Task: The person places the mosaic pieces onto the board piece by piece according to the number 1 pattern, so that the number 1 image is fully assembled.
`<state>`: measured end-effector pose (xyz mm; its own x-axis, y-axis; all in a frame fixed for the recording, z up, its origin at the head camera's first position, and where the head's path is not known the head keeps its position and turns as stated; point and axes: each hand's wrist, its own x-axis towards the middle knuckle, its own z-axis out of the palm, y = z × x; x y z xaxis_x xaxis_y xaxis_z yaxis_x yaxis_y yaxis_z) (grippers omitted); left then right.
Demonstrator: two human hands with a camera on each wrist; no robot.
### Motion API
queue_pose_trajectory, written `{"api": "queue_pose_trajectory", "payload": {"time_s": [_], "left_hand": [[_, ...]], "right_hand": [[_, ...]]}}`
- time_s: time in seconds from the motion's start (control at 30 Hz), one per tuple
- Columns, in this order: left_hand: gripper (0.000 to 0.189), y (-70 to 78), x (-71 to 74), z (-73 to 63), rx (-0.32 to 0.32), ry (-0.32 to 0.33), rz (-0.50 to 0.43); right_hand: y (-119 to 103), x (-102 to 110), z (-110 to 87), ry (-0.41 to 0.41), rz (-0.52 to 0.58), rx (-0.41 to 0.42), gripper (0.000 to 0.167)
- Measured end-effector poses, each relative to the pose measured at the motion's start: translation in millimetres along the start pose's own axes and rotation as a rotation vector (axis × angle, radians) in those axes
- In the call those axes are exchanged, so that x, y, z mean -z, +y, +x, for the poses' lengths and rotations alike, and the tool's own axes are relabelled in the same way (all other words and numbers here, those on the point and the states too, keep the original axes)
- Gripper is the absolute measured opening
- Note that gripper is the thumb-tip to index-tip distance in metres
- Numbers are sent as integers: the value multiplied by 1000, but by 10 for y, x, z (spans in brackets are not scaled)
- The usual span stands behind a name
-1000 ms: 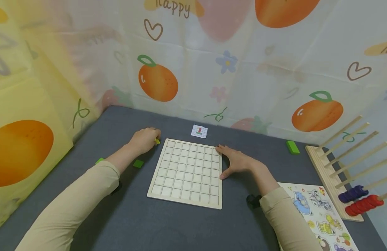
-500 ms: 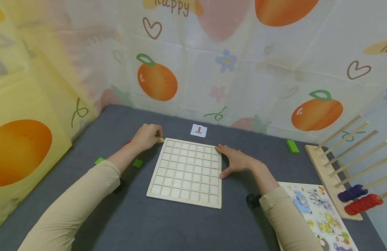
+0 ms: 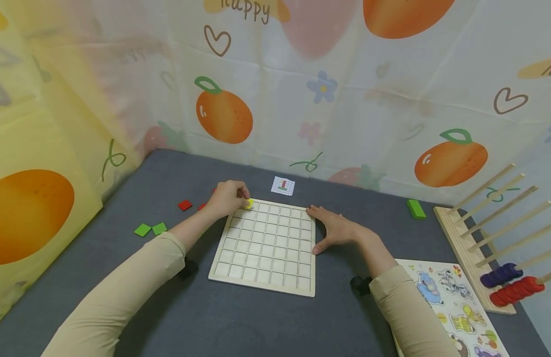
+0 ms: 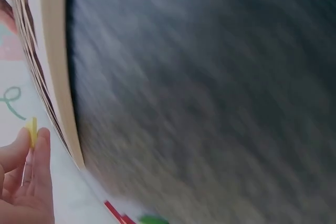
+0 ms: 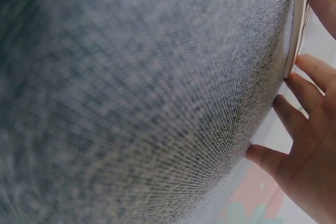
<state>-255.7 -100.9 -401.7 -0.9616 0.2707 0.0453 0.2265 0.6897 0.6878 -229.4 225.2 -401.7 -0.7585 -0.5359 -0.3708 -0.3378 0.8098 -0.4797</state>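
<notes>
In the head view a pale wooden grid board (image 3: 262, 250) lies on the dark grey tabletop. My left hand (image 3: 228, 199) pinches a small yellow square tile (image 3: 250, 204) over the board's far left corner. Thumb and fingertips hold that tile (image 4: 32, 132) by its faces in the left wrist view; whether it touches the board I cannot tell. Along the board's right edge, my right hand (image 3: 336, 228) rests with thumb and fingers spread, fingertips touching the rim. Behind the board lies a small paper card (image 3: 282, 186) with a red and green grid pattern.
Left of the board are red tiles (image 3: 184, 205), some partly hidden by the left hand, and green tiles (image 3: 143, 230). A green block (image 3: 416, 209), a wooden peg rack (image 3: 469, 248) with blue and red rings, and an animal picture board (image 3: 447, 310) stand right.
My left hand has carried the yellow tile rightward from beside the board to over its far left corner, uncovering red and green tiles. My right hand stays in place.
</notes>
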Motion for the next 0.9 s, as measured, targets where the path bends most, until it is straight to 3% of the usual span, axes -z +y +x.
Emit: {"api": "queue_pose_trajectory", "payload": {"time_s": [0.3,0.5,0.6,0.9], "left_hand": [[15,123,-123,21,20,-36,-55],[14,182,-187,22,83,-90,-95],[12,213,-222,19,88,-103,-72],[8,243,-273,16,21,-93,46]], "right_hand": [[17,-4,7,0,8,-2,115],[7,5,-5,-6,10,1,115],[6,8,-4,-5,10,0,115],[4,2,-9,-4,23,5,114]]}}
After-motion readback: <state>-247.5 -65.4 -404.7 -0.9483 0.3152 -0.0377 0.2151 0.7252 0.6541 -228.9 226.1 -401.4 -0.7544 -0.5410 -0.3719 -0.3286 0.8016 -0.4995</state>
